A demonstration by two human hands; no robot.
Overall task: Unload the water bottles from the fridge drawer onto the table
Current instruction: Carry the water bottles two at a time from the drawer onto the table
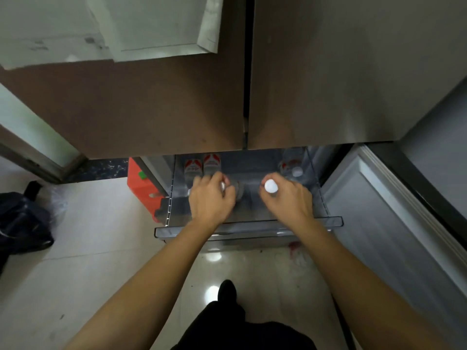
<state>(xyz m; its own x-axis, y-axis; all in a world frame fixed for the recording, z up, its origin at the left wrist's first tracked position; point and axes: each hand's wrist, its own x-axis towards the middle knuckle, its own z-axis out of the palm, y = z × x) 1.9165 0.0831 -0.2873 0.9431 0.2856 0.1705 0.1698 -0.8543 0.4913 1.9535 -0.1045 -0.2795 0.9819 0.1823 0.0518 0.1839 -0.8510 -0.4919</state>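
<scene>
The fridge drawer (249, 231) is pulled out below the closed upper doors. Inside it, my left hand (211, 199) is closed around the neck of a clear water bottle (238, 192), whose cap shows between the fingers. My right hand (288, 199) grips the top of a second bottle, its white cap (271, 185) facing up. Two more bottles with red and white labels (203, 165) stand at the drawer's back left. Another bottle (293, 168) stands at the back right. The table is out of view.
The upper fridge doors (177, 97) hang over the drawer's rear. An open lower door (394, 223) stands to the right. An orange box (142, 185) sits left of the drawer. A black bag (22, 218) lies on the tiled floor. My leg and foot (227, 291) are below.
</scene>
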